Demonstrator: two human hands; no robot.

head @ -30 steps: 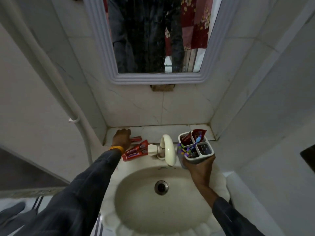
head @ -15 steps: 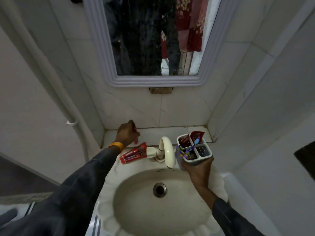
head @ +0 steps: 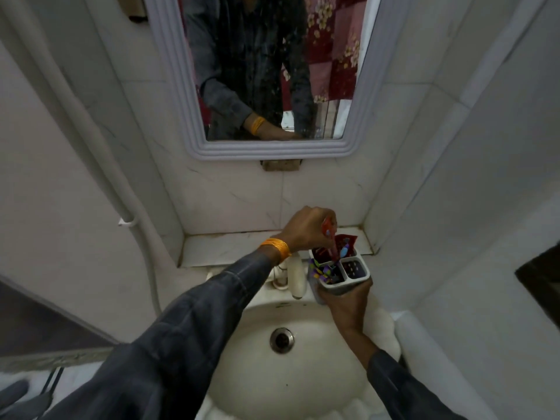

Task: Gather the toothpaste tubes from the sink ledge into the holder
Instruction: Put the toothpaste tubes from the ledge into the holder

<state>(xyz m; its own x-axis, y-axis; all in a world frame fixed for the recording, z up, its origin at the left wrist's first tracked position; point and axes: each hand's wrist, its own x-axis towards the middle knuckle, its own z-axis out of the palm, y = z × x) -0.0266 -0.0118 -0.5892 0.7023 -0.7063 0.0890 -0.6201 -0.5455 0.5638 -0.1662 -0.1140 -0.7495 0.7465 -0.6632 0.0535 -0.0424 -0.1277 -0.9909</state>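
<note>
Half a second ago the left hand [head: 306,230] was over at the left end of the ledge, closed on a small red tube; now it has crossed above the tap and hovers over the holder, and the two red tubes that lay by the tap base are out of sight behind the dark left sleeve [head: 181,328]. Largest in view is the pale sink [head: 248,374], its drain [head: 282,340] bare at the centre of the bowl and its near rim cut off by the bottom edge. Above it hangs the mirror [head: 169,86] in a ridged grey frame, reflecting the person's sleeve and an orange bangle. The marble sink ledge [head: 218,247] runs along the back wall, with the cream tap [head: 296,275] in front of it. The right hand [head: 345,304] is wrapped around the base of the grey four-compartment holder [head: 362,275], lifting it just right of the tap. The left hand's fingers are pinched shut on the red toothpaste tube [head: 331,241], which stands nearly upright with its lower end dipping into the holder near the centre divider; which compartment it enters cannot be told. The back compartments hold red tubes and a blue-tipped item, the front-left one a cluster of purple and yellow items too small to name, and the front-right one looks empty with holes in its floor. An orange bangle [head: 277,248] circles the left wrist.
</note>
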